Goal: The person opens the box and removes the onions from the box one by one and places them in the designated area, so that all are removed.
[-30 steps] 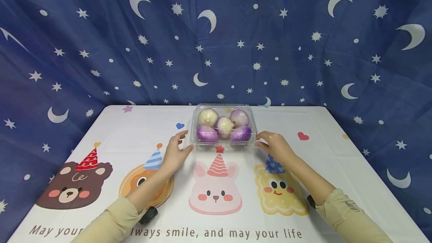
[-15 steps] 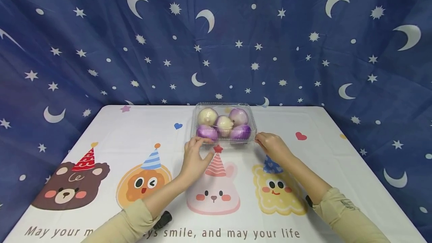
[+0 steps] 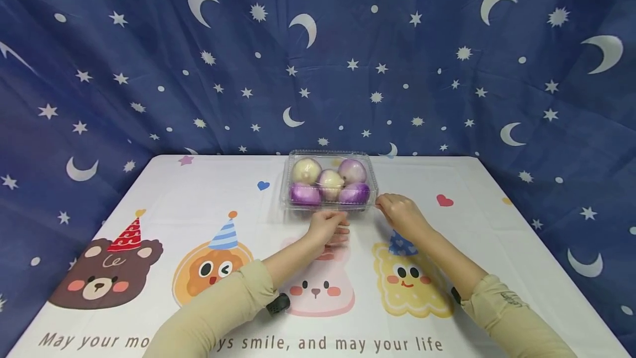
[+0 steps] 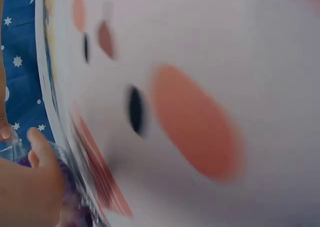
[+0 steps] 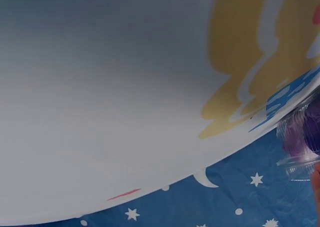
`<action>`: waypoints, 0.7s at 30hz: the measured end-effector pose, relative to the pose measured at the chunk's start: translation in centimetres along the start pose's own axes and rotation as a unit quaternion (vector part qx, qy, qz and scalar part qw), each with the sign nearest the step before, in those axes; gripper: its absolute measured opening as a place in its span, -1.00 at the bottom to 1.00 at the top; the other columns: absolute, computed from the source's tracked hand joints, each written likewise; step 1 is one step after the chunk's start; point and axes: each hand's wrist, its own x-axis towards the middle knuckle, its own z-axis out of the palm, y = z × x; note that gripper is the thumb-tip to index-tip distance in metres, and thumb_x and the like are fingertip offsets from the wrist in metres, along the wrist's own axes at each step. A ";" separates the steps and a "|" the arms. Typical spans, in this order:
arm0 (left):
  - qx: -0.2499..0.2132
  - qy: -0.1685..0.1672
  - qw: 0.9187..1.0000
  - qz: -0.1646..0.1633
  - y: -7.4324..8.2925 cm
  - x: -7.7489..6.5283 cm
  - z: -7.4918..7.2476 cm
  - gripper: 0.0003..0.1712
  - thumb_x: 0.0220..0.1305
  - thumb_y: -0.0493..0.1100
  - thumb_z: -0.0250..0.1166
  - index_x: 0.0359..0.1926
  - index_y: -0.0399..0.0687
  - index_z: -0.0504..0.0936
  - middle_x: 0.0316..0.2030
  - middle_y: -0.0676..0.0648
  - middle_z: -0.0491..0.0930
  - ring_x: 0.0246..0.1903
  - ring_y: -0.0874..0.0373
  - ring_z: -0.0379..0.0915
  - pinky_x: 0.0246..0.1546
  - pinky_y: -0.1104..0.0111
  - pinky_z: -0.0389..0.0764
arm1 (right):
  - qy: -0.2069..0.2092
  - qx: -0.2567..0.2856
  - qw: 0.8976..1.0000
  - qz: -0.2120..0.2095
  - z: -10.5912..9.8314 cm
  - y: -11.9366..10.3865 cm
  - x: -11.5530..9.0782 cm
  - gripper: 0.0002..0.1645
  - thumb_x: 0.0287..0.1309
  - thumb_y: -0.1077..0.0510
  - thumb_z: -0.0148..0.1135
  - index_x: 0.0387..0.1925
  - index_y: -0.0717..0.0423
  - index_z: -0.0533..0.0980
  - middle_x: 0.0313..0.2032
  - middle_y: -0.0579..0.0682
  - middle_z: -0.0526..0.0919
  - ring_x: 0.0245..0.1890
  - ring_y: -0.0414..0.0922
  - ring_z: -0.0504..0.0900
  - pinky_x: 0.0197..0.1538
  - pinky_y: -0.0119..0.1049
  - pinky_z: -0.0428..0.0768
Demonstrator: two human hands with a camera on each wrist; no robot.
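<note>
I see a white table (image 3: pixel 223 181) with cartoon faces (image 3: pixel 99 280) and a blue curtain (image 3: pixel 348 32) behind. The box (image 3: pixel 298 206) of onions (image 3: pixel 331 181) sits at the back. My right hand (image 3: pixel 401 214) pinches its near right corner; my left hand (image 3: pixel 325 229), loose and holding nothing, has moved right.

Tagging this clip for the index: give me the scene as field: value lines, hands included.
surface: white tablecloth, cartoon prints
container: clear plastic box, near the cloth's far edge
contents: five onions
left hand: loose, just in front of box; contact unclear
right hand: pinches box's near right corner
backdrop: blue curtain, moons and stars
</note>
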 end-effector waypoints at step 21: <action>-0.190 0.051 0.979 -0.055 -0.2 1.8 3.4 -0.69 0.38 -0.23 0.08 -0.05 -0.43 0.57 -0.18 -0.29 0.66 -0.24 0.07 0.68 -0.12 0.31 0.64 | 0.008 0.000 1.000 -0.027 0.6 0.4 0.0 -0.75 -0.10 0.50 0.30 -0.40 0.27 0.41 -0.54 0.05 0.59 -0.55 -0.08 0.54 -0.44 -0.27 0.55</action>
